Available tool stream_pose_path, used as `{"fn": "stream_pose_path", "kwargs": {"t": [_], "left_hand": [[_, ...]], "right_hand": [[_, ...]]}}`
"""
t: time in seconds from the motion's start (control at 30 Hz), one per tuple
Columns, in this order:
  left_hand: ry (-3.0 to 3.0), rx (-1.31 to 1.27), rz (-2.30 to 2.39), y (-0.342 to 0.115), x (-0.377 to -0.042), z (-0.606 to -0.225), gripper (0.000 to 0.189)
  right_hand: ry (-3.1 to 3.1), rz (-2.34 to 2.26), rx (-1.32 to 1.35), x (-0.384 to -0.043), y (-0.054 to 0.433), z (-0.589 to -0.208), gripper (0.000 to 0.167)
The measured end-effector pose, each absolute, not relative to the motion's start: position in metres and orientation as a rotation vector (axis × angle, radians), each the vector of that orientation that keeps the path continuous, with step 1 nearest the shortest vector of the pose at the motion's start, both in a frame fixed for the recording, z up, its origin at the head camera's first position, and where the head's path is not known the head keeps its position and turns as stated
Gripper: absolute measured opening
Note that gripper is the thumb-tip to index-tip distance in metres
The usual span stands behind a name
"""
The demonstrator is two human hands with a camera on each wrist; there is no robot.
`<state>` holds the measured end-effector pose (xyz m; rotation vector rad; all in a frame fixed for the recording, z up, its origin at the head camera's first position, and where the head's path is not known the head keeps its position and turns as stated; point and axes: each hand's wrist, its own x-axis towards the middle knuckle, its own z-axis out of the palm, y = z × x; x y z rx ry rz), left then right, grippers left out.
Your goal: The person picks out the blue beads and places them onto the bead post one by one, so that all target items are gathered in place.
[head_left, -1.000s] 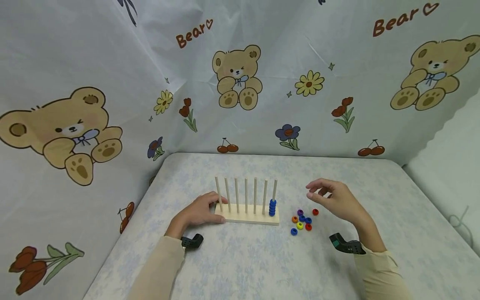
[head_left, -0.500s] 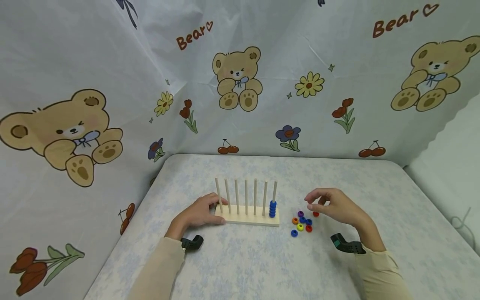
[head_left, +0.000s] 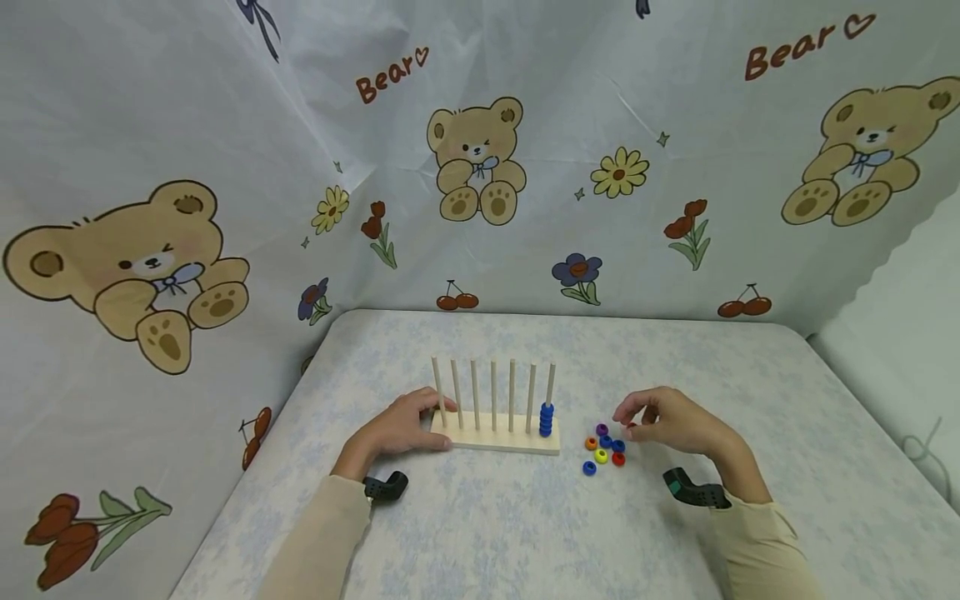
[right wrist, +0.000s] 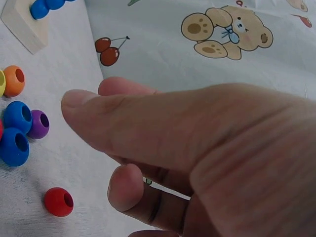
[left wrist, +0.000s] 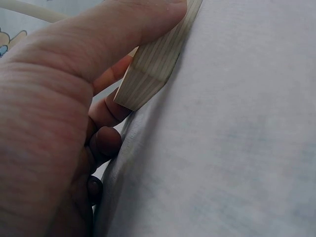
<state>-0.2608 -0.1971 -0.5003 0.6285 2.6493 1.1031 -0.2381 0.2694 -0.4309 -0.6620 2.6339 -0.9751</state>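
Observation:
My left hand [head_left: 399,425] grips the left end of a pale wooden peg stand [head_left: 495,438], thumb along the front edge and fingers behind. In the left wrist view, the thumb lies against the side of the wooden base [left wrist: 150,66]. Several blue beads [head_left: 546,420] are stacked on the rightmost peg; the other pegs are bare. My right hand [head_left: 675,422] hovers low over a lone red bead [right wrist: 59,202], thumb and fingers apart around it in the head view. The right wrist view shows this bead on the table, apart from the fingers.
Loose beads lie between stand and right hand: a purple one [head_left: 602,429], an orange one [head_left: 591,443], a yellow one [head_left: 601,456], another red one [head_left: 618,459] and several blue ones [head_left: 589,468]. A bear-print sheet [head_left: 480,267] hangs behind the table [head_left: 480,525].
My right hand has come down towards the lone red bead, which it now partly covers in the head view. My left hand and the stand have stayed in place.

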Motion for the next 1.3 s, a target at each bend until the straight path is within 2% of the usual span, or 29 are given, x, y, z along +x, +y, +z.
{"fn": "stream_pose_path", "kwargs": {"t": [1.3], "left_hand": [[2.642,0.632,1.114,-0.197,-0.26,-0.5,0.048]], "right_hand": [[2.543,-0.95,-0.664,-0.248,0.273,-0.461,0.013]]}}
